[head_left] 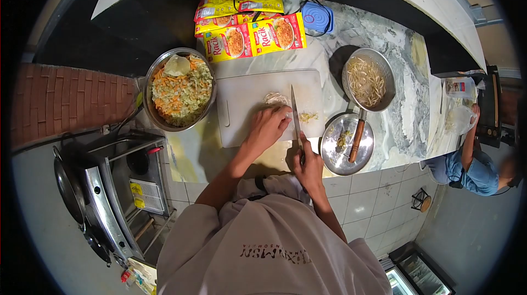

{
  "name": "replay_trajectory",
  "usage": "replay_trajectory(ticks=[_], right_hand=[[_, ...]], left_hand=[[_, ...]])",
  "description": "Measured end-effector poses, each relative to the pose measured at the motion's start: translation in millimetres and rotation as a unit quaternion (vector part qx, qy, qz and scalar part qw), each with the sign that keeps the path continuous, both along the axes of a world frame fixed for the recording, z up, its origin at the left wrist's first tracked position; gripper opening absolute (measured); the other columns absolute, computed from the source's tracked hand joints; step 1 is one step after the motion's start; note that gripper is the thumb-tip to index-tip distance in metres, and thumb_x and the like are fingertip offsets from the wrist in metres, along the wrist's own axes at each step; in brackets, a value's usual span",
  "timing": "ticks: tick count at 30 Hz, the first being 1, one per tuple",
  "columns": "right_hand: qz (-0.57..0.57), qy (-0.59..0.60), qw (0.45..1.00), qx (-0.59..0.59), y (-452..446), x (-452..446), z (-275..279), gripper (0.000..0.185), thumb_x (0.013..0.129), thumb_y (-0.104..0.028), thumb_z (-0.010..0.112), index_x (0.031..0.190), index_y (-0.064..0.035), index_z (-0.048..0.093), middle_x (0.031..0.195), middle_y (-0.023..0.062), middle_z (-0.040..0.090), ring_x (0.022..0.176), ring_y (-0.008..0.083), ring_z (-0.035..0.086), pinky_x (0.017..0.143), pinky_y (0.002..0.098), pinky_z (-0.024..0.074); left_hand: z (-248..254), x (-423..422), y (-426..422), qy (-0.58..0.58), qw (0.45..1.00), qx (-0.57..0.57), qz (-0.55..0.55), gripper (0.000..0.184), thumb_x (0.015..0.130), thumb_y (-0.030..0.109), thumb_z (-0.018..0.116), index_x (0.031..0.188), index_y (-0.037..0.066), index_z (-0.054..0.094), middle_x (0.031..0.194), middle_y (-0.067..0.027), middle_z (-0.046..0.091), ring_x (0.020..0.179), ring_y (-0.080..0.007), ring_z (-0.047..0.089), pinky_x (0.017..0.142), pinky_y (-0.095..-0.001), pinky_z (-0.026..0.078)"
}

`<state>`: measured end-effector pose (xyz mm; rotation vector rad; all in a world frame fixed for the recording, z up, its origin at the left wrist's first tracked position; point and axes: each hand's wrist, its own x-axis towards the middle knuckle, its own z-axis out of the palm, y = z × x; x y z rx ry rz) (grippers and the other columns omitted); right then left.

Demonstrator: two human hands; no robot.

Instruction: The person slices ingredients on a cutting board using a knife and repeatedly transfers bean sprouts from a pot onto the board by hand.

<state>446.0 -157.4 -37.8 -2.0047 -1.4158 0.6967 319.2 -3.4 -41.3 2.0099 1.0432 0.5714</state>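
A white cutting board (247, 89) lies on the counter in front of me. My left hand (269, 128) has its fingers curled down on a small bunch of pale bean sprouts (276, 98), partly hidden under the fingertips. My right hand (309, 167) grips the handle of a kitchen knife (295, 105), whose blade points away from me beside the left fingertips. Short chopped pieces (308, 116) lie right of the blade. Farther right, a round metal plate (329, 155) holds a little chopped greenish food (343, 139).
A metal bowl (155, 119) of shredded vegetables stands left. A saucepan (388, 97) with bean sprouts is at right, its wooden handle over the plate. Yellow seasoning packets (228, 42) and a blue container (317, 19) sit behind the board. Another person (477, 169) stands far right.
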Motion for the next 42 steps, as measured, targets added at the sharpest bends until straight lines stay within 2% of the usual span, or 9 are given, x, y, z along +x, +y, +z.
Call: replay_trajectory(ticks=[3, 5, 11, 17, 24, 26, 30, 32, 42], right_hand=[[-0.012, 0.01, 1.0, -0.001, 0, 1, 1, 0.064, 0.086, -0.003, 0.059, 0.148, -0.0088, 0.046, 0.061, 0.0166, 0.057, 0.051, 0.0328, 0.059, 0.055, 0.0404, 0.0492], [-0.022, 0.026, 0.999, 0.004, 2, 1, 1, 0.064, 0.086, -0.003, 0.059, 0.148, -0.0086, 0.046, 0.06, 0.0165, 0.057, 0.05, 0.0322, 0.058, 0.054, 0.0399, 0.0489], [-0.023, 0.009, 1.0, -0.001, 4, 4, 3, 0.062, 0.086, -0.003, 0.058, 0.148, -0.0069, 0.047, 0.06, 0.0153, 0.056, 0.05, 0.0308, 0.059, 0.054, 0.0378, 0.0489], [-0.024, 0.027, 0.999, 0.002, 5, 2, 6, 0.061, 0.087, -0.004, 0.058, 0.147, -0.0056, 0.048, 0.059, 0.0146, 0.056, 0.049, 0.028, 0.058, 0.053, 0.0364, 0.0487], [-0.018, 0.025, 0.999, 0.02, 6, 0, 7, 0.061, 0.086, -0.002, 0.058, 0.146, -0.0053, 0.048, 0.06, 0.0152, 0.057, 0.05, 0.0279, 0.059, 0.054, 0.0372, 0.049], [-0.017, 0.024, 1.0, 0.01, 6, 0, 9, 0.061, 0.086, -0.002, 0.059, 0.146, -0.0053, 0.048, 0.06, 0.0154, 0.058, 0.05, 0.0281, 0.059, 0.054, 0.0375, 0.0492], [-0.007, 0.019, 1.0, 0.01, 6, -1, 7, 0.063, 0.086, -0.001, 0.059, 0.148, -0.0057, 0.046, 0.06, 0.0159, 0.057, 0.051, 0.0296, 0.059, 0.055, 0.0384, 0.0498], [-0.002, 0.014, 1.0, 0.009, 5, -1, 5, 0.064, 0.086, -0.001, 0.059, 0.148, -0.0059, 0.046, 0.06, 0.0162, 0.057, 0.051, 0.0304, 0.059, 0.056, 0.0388, 0.05], [0.006, -0.006, 1.0, 0.019, 6, -3, -4, 0.063, 0.086, -0.003, 0.06, 0.147, -0.0069, 0.046, 0.059, 0.0157, 0.056, 0.051, 0.0337, 0.06, 0.055, 0.0398, 0.0492]], left_hand=[[1, -1, 2, 0.024, 1.0, -0.016, -0.008, 0.013, 0.091, 0.011, 0.064, 0.103, 0.007, 0.067, 0.094, -0.0154, 0.069, 0.085, -0.0405, 0.065, 0.075, -0.0514, 0.049], [2, -4, 7, -0.016, 1.0, 0.014, -0.021, 0.017, 0.09, 0.007, 0.064, 0.106, 0.004, 0.069, 0.095, -0.0162, 0.069, 0.086, -0.0414, 0.065, 0.079, -0.047, 0.053], [0, -6, 5, 0.019, 0.999, 0.029, -0.032, 0.016, 0.087, 0.006, 0.067, 0.102, 0.003, 0.07, 0.106, -0.0146, 0.066, 0.094, -0.0399, 0.065, 0.079, -0.0479, 0.053], [-1, -3, 4, 0.047, 0.999, 0.017, -0.001, 0.01, 0.085, 0.01, 0.071, 0.092, 0.003, 0.071, 0.101, -0.0145, 0.067, 0.09, -0.0401, 0.066, 0.077, -0.0479, 0.054], [0, -1, 3, 0.06, 0.998, 0.016, 0.014, 0.008, 0.084, 0.011, 0.072, 0.088, 0.004, 0.07, 0.096, -0.0122, 0.066, 0.084, -0.0388, 0.066, 0.073, -0.0475, 0.053], [-4, -1, 3, 0.04, 0.998, 0.046, 0.018, 0.008, 0.082, 0.013, 0.072, 0.085, 0.006, 0.068, 0.091, -0.0095, 0.065, 0.075, -0.0372, 0.066, 0.066, -0.0486, 0.051], [-4, 0, 2, 0.046, 0.997, 0.055, 0.021, 0.009, 0.082, 0.013, 0.072, 0.085, 0.006, 0.068, 0.09, -0.0098, 0.065, 0.074, -0.037, 0.066, 0.066, -0.0482, 0.052], [-5, 0, 2, 0.063, 0.998, 0.02, 0.021, 0.007, 0.083, 0.011, 0.072, 0.086, 0.006, 0.069, 0.094, -0.0109, 0.065, 0.083, -0.0377, 0.065, 0.072, -0.0474, 0.053], [-6, 0, 0, 0.048, 0.998, 0.037, 0.03, 0.006, 0.081, 0.009, 0.072, 0.086, 0.006, 0.069, 0.093, -0.0111, 0.065, 0.082, -0.0376, 0.066, 0.071, -0.0468, 0.053]])
